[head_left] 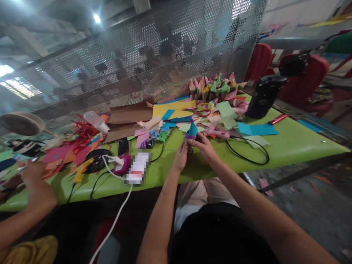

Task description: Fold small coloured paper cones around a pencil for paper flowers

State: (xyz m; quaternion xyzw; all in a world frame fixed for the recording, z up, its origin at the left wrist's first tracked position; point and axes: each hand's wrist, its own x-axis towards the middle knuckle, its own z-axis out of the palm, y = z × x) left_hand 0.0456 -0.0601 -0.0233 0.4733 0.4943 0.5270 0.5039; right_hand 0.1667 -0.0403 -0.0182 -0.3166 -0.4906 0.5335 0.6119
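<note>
Above the front part of the green table, a small blue-and-purple folded paper piece points upward, cone-like at its top. My left hand is closed around its lower part, which the fingers mostly hide. From the other side, my right hand pinches the purple base between thumb and fingers. Just beyond my right hand lies a pink glue gun with a black cord. Farther back stands a cluster of similar paper cones with green, pink and yellow tops.
A phone with a white cable lies left on the green table. Behind it are coloured paper sheets and a dark tumbler. A yellow glue gun rests near a co-worker's hand. A perforated metal screen borders the back.
</note>
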